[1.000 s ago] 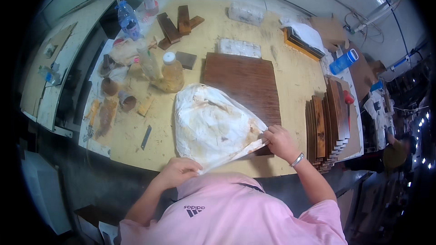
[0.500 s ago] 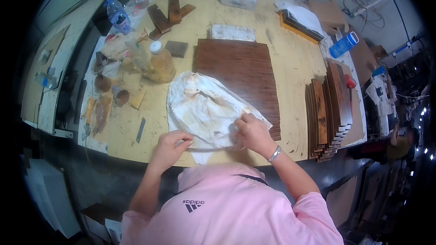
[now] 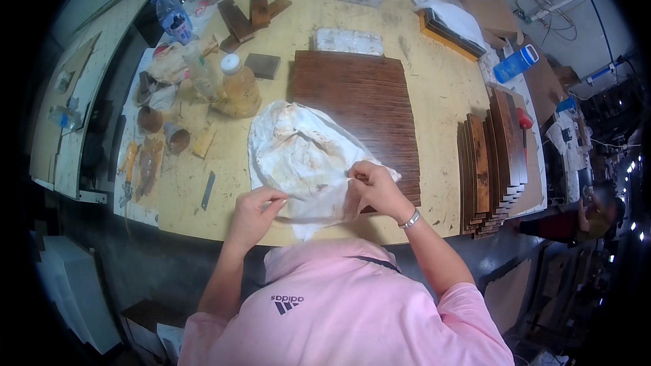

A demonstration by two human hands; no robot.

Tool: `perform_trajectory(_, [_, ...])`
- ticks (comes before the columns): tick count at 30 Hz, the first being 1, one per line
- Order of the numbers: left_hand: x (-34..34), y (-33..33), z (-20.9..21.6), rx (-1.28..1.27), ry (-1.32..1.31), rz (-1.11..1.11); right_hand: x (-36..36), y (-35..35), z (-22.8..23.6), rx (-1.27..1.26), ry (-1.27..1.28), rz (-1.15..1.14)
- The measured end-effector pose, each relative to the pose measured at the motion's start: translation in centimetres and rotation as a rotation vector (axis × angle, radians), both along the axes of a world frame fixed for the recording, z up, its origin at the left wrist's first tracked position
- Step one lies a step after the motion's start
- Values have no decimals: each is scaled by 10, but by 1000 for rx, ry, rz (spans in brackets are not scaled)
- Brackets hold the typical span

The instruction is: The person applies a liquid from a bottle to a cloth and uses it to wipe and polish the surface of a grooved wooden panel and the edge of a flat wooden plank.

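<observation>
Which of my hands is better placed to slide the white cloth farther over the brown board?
Your right hand, probably: it pinches the white cloth close to the brown board. Your left hand is at the cloth's near left edge, farther from the board.

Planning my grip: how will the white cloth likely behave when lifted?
The white cloth would probably droop and flop, since it lies in uneven creases. It looks thin near the right hand, so likely light for its size. It seems unlikely to roll, lying spread partly over the brown board.

A woodworking workshop: smeared worktable, stacked brown planks, short wood pieces.
</observation>
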State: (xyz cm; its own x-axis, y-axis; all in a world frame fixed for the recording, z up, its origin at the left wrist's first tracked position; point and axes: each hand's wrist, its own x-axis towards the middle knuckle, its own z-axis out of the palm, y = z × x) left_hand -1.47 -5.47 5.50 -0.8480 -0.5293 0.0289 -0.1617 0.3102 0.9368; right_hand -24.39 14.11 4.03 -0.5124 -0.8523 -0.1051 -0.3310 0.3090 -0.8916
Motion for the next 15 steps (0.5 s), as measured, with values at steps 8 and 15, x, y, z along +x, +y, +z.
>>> perform_trajectory(8, [-41, 4, 28, -347, 145, -113, -8, -25, 46, -22, -678, -10])
perform_trajectory(15, [-68, -23, -16, -270, -61, -391, -7, -51, 58, -124, -950, 121])
